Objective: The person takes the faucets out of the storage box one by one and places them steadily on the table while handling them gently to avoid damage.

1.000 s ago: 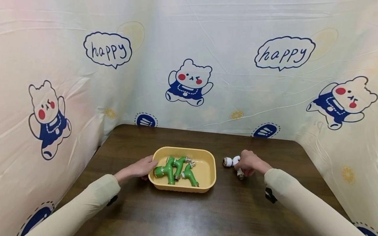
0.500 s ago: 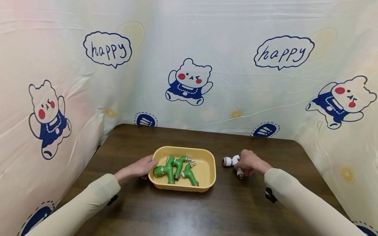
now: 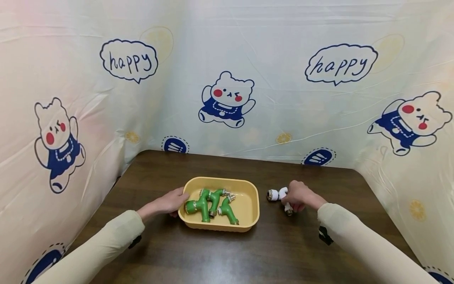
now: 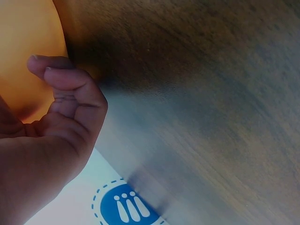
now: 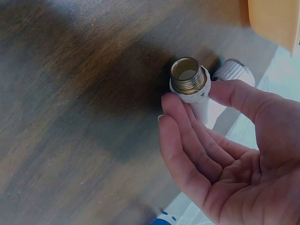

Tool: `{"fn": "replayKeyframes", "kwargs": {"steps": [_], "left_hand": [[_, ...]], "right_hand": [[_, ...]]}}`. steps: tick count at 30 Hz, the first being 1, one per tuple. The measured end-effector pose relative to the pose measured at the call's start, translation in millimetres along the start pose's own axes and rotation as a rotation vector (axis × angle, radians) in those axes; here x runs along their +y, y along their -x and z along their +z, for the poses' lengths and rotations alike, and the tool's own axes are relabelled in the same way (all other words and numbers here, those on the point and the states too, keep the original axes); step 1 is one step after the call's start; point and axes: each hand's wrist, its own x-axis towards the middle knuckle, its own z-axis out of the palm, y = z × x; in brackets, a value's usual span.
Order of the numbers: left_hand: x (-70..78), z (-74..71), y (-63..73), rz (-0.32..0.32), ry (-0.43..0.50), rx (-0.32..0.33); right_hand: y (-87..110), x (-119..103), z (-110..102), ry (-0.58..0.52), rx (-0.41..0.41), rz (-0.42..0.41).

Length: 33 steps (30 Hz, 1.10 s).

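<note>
My left hand [image 3: 170, 200] grips the left rim of a yellow plastic tray [image 3: 251, 225]. In the left wrist view the fingers of that hand [image 4: 70, 108] curl against the tray's side [image 4: 28, 28]. Inside lie three green branched pipe fittings [image 3: 202, 205] with metal threaded ends, grouped at the left and middle. To the right of the tray, my right hand [image 3: 299, 195] pinches a white pipe fitting [image 3: 283, 192] at the tabletop. Its open brass threaded end [image 5: 187, 79] faces up in the right wrist view, between thumb and fingers. The hand hides part of its body.
A dark wooden table [image 3: 227, 252] carries everything. Patterned cloth [image 3: 276, 47] hangs behind it and along both sides, close to the table's edges. The yellow tray stands between the two hands.
</note>
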Motion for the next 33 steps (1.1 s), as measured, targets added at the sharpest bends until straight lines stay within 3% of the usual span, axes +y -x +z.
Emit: {"fn": "replayKeyframes", "kwargs": {"steps": [2,7,9,13,16,17,19,23,24,28,31,33], "left_hand": [[-8.8,0.2,-4.7,0.011,-0.012,-0.002],[-38.4,0.4,-23.1,-0.052,0.021,0.024],[-43.7,0.1,-26.2,-0.069,0.045,0.033],[-44.4,1.1,-25.7,-0.037,0.030,0.020],[-41.8,0.7,-24.8,-0.050,0.038,0.015],[-31.6,0.8,-19.6,-0.041,0.033,0.016],[-27.9,0.3,-16.9,-0.034,0.026,0.008],[-18.8,0.9,-8.6,0.045,-0.025,-0.001],[-28.1,0.0,-13.9,0.029,-0.010,-0.005],[-29.6,-0.5,-15.7,-0.023,0.037,0.000],[-14.1,-1.0,-7.2,-0.036,0.037,0.005],[8.6,0.2,4.8,-0.025,0.009,0.013]], "right_hand": [[0.0,0,0,-0.002,0.001,0.001],[0.0,1,0,0.001,-0.004,0.004],[0.1,0,0,-0.001,-0.006,0.005],[0.1,0,0,-0.004,-0.007,0.005],[0.9,0,-1,-0.003,-0.012,0.004],[1.2,0,-1,-0.003,-0.014,0.004],[2.5,-1,-2,0.002,-0.018,0.005],[4.8,-3,-4,0.019,-0.031,0.007],[5.5,-4,-4,0.023,-0.036,0.008],[9.2,-6,-7,0.048,-0.063,0.009],[11.7,-9,-12,0.074,-0.078,0.004],[12.8,-11,-15,0.087,-0.078,0.000]]}}
